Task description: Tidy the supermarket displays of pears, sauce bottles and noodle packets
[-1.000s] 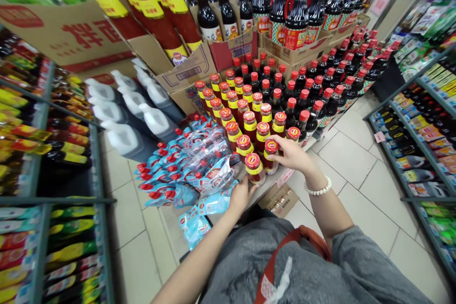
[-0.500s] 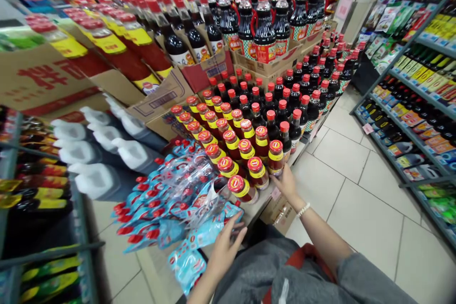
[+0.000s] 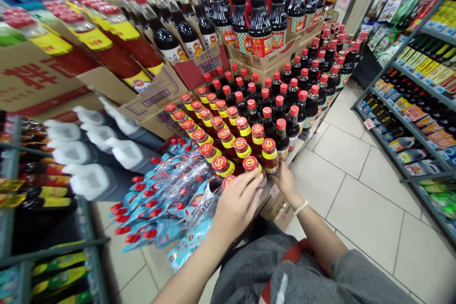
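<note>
My right hand (image 3: 284, 183), with a beaded bracelet at the wrist, is at the lower part of the corner sauce jar (image 3: 270, 154). Its thumb is at the front and its fingers reach up the right side; the fingertips are partly hidden. My left hand (image 3: 237, 204) reaches over the front jars, fingers stretched out and slightly bent. It covers much of the foremost jar (image 3: 228, 182), and its fingertips are by the lid of another jar (image 3: 251, 164). Whether they touch it, I cannot tell. The jars have red lids and yellow bands and stand upright in rows.
Blue pouches (image 3: 160, 213) with red caps lie left of the jars, beside white-topped jugs (image 3: 89, 180). Dark sauce bottles (image 3: 280, 104) stand behind the jars; cartons (image 3: 263, 59) hold larger bottles. Shelving (image 3: 409, 76) stands right across the tiled floor (image 3: 370, 199).
My left hand has moved up and right, from beside the blue pouches to over the front jars. My right hand stays at the corner jar. The view has shifted slightly.
</note>
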Motion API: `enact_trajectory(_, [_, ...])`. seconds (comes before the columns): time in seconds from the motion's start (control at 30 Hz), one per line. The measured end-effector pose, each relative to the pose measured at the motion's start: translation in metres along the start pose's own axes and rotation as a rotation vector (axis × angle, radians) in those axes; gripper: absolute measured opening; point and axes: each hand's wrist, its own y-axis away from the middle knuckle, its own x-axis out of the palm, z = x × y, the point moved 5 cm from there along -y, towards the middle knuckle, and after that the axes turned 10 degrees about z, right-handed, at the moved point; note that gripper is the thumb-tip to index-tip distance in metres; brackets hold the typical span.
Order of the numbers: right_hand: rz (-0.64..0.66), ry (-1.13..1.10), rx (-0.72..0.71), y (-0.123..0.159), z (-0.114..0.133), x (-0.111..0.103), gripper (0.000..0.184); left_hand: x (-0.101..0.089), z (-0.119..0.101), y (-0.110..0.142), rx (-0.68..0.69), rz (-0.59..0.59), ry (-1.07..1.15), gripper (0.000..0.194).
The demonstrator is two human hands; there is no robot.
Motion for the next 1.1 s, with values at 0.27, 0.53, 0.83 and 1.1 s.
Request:
enact_trajectory(0.27, [-0.042,0.007,0.04,0.006,-0.011,0.013,0.046,0.009,0.029,-0.062,-0.469,0.412,-0.298,0.04])
enact_trajectory(0.53, [-0.018,-0.02,0.007,0.005,-0.012,0.012,0.046,0.008,0.026,-0.064,-0.542,0.422,-0.318,0.039])
enact_trajectory(0.83, [-0.037,-0.056,-0.068,0.021,-0.012,-0.005,0.06,-0.02,0.034,-0.043,-0.408,0.297,-0.209,0.054])
enact_trajectory(1.1, [-0.065,-0.118,-0.151,0.076,0.015,0.016,0.037,-0.028,0.041,-0.001,-0.45,0.429,-0.271,0.037])
